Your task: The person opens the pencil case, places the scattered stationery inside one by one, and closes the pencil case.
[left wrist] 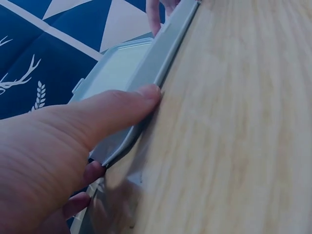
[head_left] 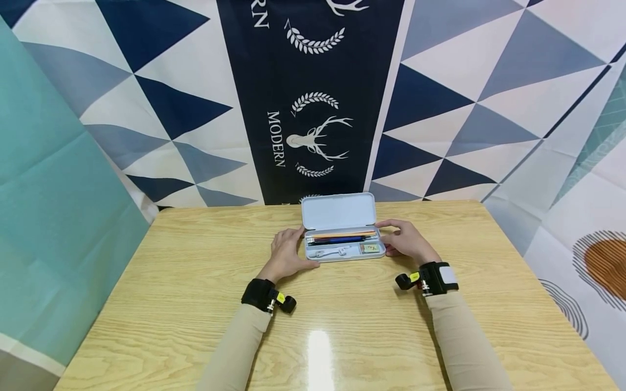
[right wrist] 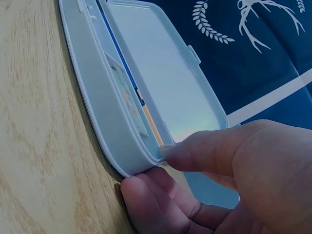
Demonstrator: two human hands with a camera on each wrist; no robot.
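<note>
A light blue pencil case [head_left: 344, 259] lies on the table with its lid [head_left: 338, 212] raised at the back. Inside are several pencils and pens [head_left: 342, 238], a white compass-like tool [head_left: 330, 252] and a small eraser-like block [head_left: 369, 248]. My left hand [head_left: 287, 254] grips the left end, its thumb [left wrist: 122, 109] against the front wall and fingertips beneath or beside the corner. At the right end, my right hand [head_left: 406, 240] pinches the case, thumb [right wrist: 204, 153] on the rim and curled fingers [right wrist: 151, 200] low against the end wall.
The wooden table [head_left: 195, 336] meets a patterned cloth [head_left: 313, 108] just behind the case. A teal cloth [head_left: 58, 179] hangs along the left side, and a pale printed cloth [head_left: 582, 244] lies on the right. Each wrist carries a strapped camera.
</note>
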